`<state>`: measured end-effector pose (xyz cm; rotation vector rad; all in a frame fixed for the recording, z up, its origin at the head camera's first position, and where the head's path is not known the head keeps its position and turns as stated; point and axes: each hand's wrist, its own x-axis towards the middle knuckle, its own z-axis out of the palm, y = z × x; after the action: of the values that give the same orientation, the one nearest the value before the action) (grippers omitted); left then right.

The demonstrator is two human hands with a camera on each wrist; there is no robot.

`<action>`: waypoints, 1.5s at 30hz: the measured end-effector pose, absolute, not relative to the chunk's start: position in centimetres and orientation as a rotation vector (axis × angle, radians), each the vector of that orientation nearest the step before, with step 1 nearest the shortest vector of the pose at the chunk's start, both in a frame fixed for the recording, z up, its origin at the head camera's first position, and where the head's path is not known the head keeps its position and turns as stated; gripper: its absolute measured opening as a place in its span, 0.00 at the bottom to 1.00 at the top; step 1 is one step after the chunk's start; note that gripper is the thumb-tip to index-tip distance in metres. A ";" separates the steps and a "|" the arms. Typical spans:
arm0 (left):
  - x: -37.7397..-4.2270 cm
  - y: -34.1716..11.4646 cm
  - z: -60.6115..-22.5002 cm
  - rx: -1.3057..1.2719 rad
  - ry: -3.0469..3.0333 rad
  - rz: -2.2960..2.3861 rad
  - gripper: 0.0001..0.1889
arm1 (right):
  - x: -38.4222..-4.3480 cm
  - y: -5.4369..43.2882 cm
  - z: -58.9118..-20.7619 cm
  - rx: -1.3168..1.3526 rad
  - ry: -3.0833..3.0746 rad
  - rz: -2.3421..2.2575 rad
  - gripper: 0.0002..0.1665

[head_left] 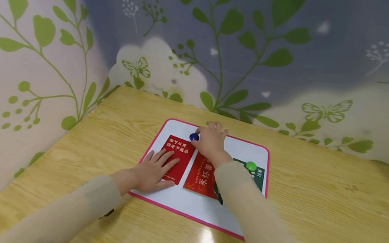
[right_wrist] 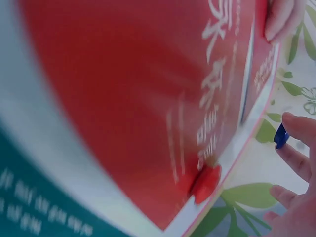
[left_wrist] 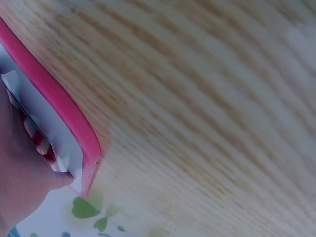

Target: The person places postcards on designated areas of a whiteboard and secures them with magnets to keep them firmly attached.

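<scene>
My right hand (head_left: 211,141) pinches a round blue magnet (head_left: 194,137) between thumb and index finger, above the top edge of the left red card (head_left: 182,159). In the right wrist view the blue magnet (right_wrist: 281,137) is seen edge-on, apart from the board. My left hand (head_left: 153,172) lies with spread fingers on that red card, at the left side of the whiteboard (head_left: 183,203). A second red card (head_left: 197,178) is partly hidden by my right arm; a red magnet (right_wrist: 206,183) sits at its top in the right wrist view.
A green magnet (head_left: 251,166) sits on a dark green card (head_left: 259,176) at the board's right, partly behind my right sleeve. The pink-rimmed board lies on a wooden table (head_left: 335,207). Leaf-patterned curtains (head_left: 247,62) hang at the back and left.
</scene>
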<state>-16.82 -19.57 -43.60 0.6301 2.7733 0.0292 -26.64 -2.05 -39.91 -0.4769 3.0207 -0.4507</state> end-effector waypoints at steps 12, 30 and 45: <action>-17.1 -18.5 -44.0 0.661 2.775 0.003 0.41 | -26.2 -3.3 -41.1 -0.486 2.964 -0.413 0.21; -17.1 -18.5 -43.7 0.662 2.771 -0.009 0.40 | -25.9 -3.7 -41.3 -0.444 2.929 -0.363 0.29; -17.0 -20.0 -43.9 0.632 2.805 0.159 0.41 | -26.1 -2.4 -41.2 -0.412 2.973 -0.427 0.47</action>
<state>-16.95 -20.05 -43.92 0.6317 2.8053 0.1586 -26.10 -2.42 -41.20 -0.4119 2.9729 -0.4266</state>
